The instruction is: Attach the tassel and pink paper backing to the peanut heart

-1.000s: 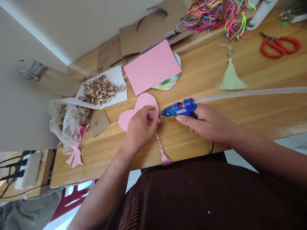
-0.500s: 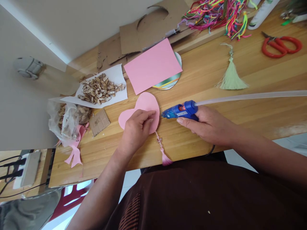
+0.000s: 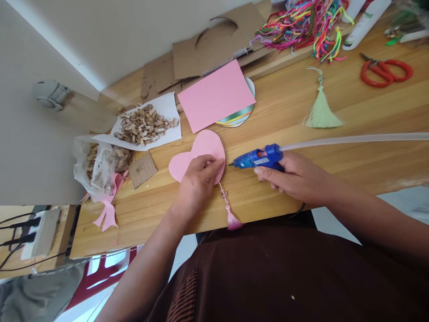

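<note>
A pink paper heart (image 3: 208, 144) lies on the wooden table. My left hand (image 3: 200, 179) rests over its lower part, with thumb and fingers pinched at the right edge. A pink tassel (image 3: 232, 219) on a beaded cord hangs from the heart's lower edge toward the table's front. My right hand (image 3: 290, 175) is closed round a blue hot glue gun (image 3: 259, 158). Its nozzle points left, a short gap from the heart's edge. A long clear glue stick (image 3: 351, 139) sticks out of the gun's back.
Pink card (image 3: 217, 96) lies behind the heart, over a striped round piece. Brown dried pieces (image 3: 145, 125) lie on white paper at left, near a plastic bag (image 3: 92, 167) and cardboard square (image 3: 143, 170). A pale green tassel (image 3: 321, 112), red-handled scissors (image 3: 385, 71) and coloured cords (image 3: 301, 27) lie at right.
The glue gun's nozzle has drawn back to the right, away from the heart's edge. My left fingers now pinch closer at that edge. The camera view has shifted slightly.
</note>
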`<move>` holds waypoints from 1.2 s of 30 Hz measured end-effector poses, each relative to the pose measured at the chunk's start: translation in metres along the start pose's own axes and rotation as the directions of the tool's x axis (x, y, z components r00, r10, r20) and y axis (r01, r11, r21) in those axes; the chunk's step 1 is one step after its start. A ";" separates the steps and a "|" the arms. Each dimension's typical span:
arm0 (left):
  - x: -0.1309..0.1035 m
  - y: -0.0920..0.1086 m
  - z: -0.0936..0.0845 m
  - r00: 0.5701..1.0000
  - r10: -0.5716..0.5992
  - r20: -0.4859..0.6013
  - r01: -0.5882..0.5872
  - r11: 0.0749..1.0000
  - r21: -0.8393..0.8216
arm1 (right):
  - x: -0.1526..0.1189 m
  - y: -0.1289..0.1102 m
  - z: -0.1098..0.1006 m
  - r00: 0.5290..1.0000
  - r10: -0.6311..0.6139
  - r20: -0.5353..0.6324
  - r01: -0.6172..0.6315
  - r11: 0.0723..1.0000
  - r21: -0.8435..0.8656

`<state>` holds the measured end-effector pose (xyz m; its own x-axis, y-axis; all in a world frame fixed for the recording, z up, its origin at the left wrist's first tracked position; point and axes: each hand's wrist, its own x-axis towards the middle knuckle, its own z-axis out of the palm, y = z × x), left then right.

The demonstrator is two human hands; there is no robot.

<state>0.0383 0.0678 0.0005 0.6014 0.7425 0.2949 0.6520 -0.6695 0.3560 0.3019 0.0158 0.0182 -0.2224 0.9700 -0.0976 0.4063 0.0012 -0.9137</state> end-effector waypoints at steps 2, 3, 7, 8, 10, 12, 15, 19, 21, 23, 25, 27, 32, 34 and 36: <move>-0.001 0.000 0.002 1.000 0.022 0.004 -0.023 0.998 0.054 | -0.007 0.008 -0.002 0.996 0.093 0.001 -0.093 0.994 0.060; -0.002 0.000 0.004 1.000 0.023 0.013 -0.024 0.996 0.083 | -0.011 0.012 -0.003 0.989 0.145 -0.007 -0.143 0.984 0.109; -0.003 0.000 0.008 0.998 0.010 0.060 -0.021 0.984 0.179 | -0.025 0.023 -0.007 0.971 0.234 -0.050 -0.204 0.920 0.335; -0.003 0.000 0.008 0.998 0.013 0.069 -0.026 0.981 0.191 | -0.027 0.024 -0.007 0.972 0.230 -0.056 -0.194 0.909 0.370; -0.003 -0.002 0.008 0.997 0.019 0.080 -0.035 0.980 0.198 | -0.030 0.025 -0.008 0.973 0.224 -0.062 -0.181 0.899 0.400; -0.002 -0.004 0.006 0.997 0.022 0.079 -0.036 0.984 0.174 | -0.032 0.026 -0.007 0.973 0.218 -0.072 -0.172 0.900 0.401; -0.003 -0.006 0.006 0.998 0.020 0.066 -0.028 0.992 0.125 | -0.032 0.031 -0.005 0.975 0.200 -0.098 -0.143 0.900 0.411; -0.004 -0.003 0.011 0.997 0.011 0.076 -0.026 0.978 0.206 | -0.031 0.036 -0.004 0.976 0.176 -0.132 -0.105 0.898 0.427; -0.004 -0.001 0.013 0.996 0.005 0.086 -0.025 0.971 0.239 | -0.031 0.036 -0.004 0.978 0.159 -0.136 -0.088 0.902 0.422; -0.005 0.000 0.012 0.998 -0.006 0.069 -0.009 0.978 0.208 | -0.031 0.035 -0.003 0.979 0.147 -0.142 -0.074 0.903 0.424; -0.008 0.001 0.009 0.999 -0.035 0.014 0.033 0.993 0.110 | -0.032 0.034 -0.002 0.977 0.141 -0.159 -0.057 0.895 0.443; -0.014 0.003 0.007 0.998 -0.052 -0.048 0.053 0.999 0.012 | -0.036 0.033 -0.001 0.974 0.144 -0.177 -0.043 0.878 0.477; -0.032 0.010 0.016 0.999 0.047 0.003 -0.047 0.999 0.016 | -0.052 0.026 0.003 0.963 0.203 -0.177 -0.067 0.816 0.574; -0.034 0.014 0.019 0.999 0.029 0.044 -0.030 0.999 0.029 | -0.060 0.018 0.005 0.957 0.238 -0.164 -0.086 0.774 0.627; -0.033 0.017 0.018 0.999 -0.004 0.054 0.004 1.000 0.003 | -0.067 0.008 0.005 0.957 0.252 -0.140 -0.094 0.733 0.674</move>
<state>0.0382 0.0317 -0.0191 0.6224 0.7432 0.2454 0.6559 -0.6664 0.3547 0.3152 -0.0501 0.0158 0.0139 0.9631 -0.2688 -0.2786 -0.2545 -0.9261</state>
